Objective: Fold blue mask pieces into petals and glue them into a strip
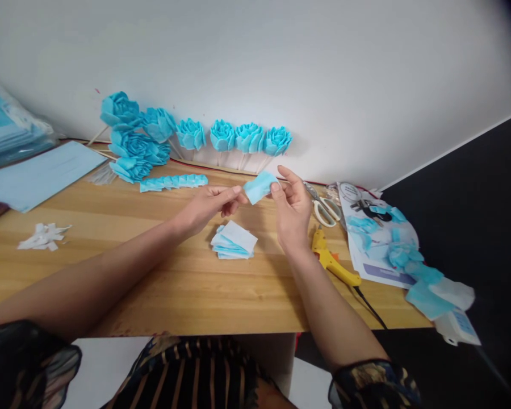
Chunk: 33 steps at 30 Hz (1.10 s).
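Observation:
A small light-blue rectangle of thin fabric (259, 187) is held above the table between my two hands. My right hand (296, 207) pinches its right end between thumb and fingers. At its left edge, my left hand (223, 201) has thumb and forefinger pressed together on the fabric. Below lies a loose stack of similar white and blue pieces (234, 241). A strip of folded blue pieces (174, 182) rests on the table behind my left hand.
Several blue fabric flowers on sticks (222, 135) lean against the wall. Right of my right hand are white-handled scissors (327, 212), a yellow glue gun (334, 264) and a printed sheet (366, 267) with blue scraps. White strips (45, 236) and a plastic-wrapped pack (11, 130) lie left.

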Each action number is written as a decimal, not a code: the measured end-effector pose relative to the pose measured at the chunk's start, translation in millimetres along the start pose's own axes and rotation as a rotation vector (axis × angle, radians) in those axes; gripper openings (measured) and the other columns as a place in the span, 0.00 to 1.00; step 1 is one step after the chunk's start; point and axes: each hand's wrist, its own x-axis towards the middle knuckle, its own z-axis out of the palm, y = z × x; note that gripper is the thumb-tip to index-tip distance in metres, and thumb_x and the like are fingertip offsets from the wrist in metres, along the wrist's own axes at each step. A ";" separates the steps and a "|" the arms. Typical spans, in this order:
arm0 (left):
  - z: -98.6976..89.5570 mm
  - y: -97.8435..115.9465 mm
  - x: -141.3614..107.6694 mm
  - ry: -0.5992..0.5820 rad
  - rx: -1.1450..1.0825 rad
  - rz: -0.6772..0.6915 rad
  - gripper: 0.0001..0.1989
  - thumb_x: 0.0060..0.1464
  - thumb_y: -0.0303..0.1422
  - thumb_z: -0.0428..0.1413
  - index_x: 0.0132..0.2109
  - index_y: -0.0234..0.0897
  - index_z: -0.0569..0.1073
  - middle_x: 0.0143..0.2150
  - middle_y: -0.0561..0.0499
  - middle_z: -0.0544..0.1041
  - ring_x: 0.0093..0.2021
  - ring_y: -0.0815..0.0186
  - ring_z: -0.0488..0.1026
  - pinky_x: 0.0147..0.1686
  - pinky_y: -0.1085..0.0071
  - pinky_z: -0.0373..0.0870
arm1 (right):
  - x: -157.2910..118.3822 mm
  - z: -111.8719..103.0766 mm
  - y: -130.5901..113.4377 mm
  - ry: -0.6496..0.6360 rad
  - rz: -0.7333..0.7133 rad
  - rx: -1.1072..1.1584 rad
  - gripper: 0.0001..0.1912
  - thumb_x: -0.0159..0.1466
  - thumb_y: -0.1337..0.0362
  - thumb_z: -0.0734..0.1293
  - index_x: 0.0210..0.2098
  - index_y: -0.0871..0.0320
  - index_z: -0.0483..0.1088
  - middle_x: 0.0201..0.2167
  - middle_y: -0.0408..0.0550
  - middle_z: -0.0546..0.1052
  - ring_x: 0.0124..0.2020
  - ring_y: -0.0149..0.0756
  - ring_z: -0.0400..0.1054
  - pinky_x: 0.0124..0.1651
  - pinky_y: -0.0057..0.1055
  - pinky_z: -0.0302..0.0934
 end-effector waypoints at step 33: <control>0.6 -4.3 2.9 0.119 0.314 0.233 0.12 0.52 0.35 0.61 0.25 0.35 0.70 0.28 0.53 0.72 0.32 0.68 0.68 0.35 0.71 0.64 | 12.9 -3.6 8.4 -0.193 0.403 0.333 0.32 0.64 0.35 0.60 0.45 0.56 0.76 0.33 0.49 0.83 0.37 0.39 0.77 0.44 0.37 0.69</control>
